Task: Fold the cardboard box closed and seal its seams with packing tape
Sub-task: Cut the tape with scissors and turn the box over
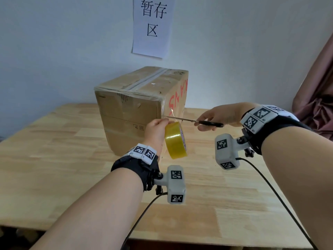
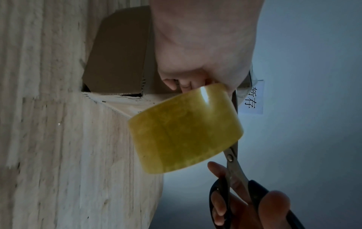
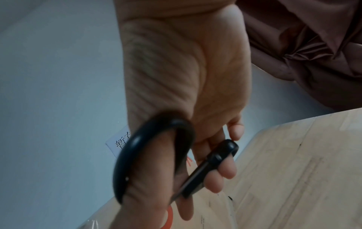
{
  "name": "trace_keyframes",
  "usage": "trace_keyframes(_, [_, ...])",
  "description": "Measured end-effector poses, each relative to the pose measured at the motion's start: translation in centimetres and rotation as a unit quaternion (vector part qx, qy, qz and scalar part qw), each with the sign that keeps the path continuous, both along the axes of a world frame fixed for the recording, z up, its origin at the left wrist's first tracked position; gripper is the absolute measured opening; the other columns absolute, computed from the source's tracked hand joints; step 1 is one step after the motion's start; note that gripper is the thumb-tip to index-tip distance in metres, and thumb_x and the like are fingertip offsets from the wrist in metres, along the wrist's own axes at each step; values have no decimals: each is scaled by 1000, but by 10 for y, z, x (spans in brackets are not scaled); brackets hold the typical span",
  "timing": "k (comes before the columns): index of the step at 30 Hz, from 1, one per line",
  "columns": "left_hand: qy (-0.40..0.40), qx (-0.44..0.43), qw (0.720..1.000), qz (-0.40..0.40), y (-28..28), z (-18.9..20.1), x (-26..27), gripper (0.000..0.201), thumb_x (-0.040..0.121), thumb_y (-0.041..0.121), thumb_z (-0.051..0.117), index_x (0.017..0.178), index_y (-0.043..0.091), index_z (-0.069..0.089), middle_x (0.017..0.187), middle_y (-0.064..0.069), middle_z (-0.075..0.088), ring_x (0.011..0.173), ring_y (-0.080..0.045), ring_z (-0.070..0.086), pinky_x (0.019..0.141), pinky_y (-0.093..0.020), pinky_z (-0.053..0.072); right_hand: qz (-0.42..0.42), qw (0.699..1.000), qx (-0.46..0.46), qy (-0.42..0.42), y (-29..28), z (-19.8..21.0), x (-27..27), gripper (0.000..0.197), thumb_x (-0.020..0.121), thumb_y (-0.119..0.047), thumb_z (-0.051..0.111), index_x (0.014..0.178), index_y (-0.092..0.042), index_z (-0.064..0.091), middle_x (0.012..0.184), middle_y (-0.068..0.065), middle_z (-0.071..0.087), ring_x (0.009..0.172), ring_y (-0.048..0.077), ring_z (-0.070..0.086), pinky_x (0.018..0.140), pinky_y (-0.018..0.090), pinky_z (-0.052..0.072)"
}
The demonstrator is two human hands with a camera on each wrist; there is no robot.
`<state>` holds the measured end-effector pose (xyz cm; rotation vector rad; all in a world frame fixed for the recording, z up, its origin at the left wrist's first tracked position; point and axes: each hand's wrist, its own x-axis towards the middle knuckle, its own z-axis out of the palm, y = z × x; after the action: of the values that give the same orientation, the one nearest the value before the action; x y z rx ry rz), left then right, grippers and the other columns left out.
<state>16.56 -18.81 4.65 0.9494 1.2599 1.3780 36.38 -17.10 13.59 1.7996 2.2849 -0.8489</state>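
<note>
A closed cardboard box (image 1: 137,105) stands on the wooden table (image 1: 54,159), with clear tape along its top seam and red writing on its right side. My left hand (image 1: 156,130) holds a yellowish roll of packing tape (image 1: 175,140) just in front of the box's near right corner; the roll (image 2: 186,128) fills the left wrist view. A strip of tape runs from the roll up to that corner. My right hand (image 1: 216,117) grips black-handled scissors (image 1: 194,121), fingers through the handle loops (image 3: 154,155). The blades point left and meet the strip beside my left thumb.
A white paper sign (image 1: 153,26) with black characters hangs on the wall behind the box. Dark reddish curtain fabric (image 1: 317,98) hangs at the right edge. Black cables (image 1: 270,192) trail from both wrist cameras over the table's near half.
</note>
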Motion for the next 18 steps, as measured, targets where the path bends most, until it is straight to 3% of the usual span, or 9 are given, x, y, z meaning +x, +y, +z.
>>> trace_keyframes(2, [4, 1, 1000, -5, 0, 2, -3, 12, 91, 17, 59, 93, 12, 69, 87, -1, 67, 76, -15, 62, 56, -23, 47, 12, 1000, -4, -6, 0, 4, -4, 57, 73, -63, 65, 122, -35, 58, 103, 5, 62, 92, 16, 52, 92, 33, 41])
trace_keyframes(5, [15, -2, 1000, 2, 1, 3, -6, 12, 89, 16, 61, 96, 9, 67, 79, 0, 64, 66, -10, 59, 43, -14, 43, 33, 999, 3, -23, 1, 10, -11, 65, 66, -65, 61, 123, -34, 59, 110, 7, 64, 90, 16, 54, 97, 35, 41])
trace_keyframes(10, [19, -8, 1000, -15, 1, 3, -9, 17, 89, 17, 62, 100, 5, 66, 77, -2, 65, 55, -7, 62, 43, -15, 44, 33, 999, 9, -23, 7, 18, -15, 52, 72, -60, 66, 117, -34, 65, 86, -1, 62, 78, 13, 53, 94, 31, 39])
trace_keyframes(13, [13, -13, 1000, -26, 1, 3, -9, 20, 90, 16, 60, 104, 2, 65, 78, -3, 65, 56, -6, 62, 41, -14, 44, 42, 998, 18, -42, 8, 21, -15, 47, 73, -61, 66, 114, -38, 66, 88, -3, 66, 77, 10, 57, 98, 34, 38])
trace_keyframes(18, [24, -29, 999, -23, 2, 4, -11, 22, 92, 15, 56, 105, 1, 66, 77, -4, 64, 60, -11, 59, 41, -13, 43, 62, 993, 48, -84, 12, 23, -20, 51, 61, -71, 67, 105, -45, 67, 82, -6, 70, 77, 8, 62, 88, 28, 42])
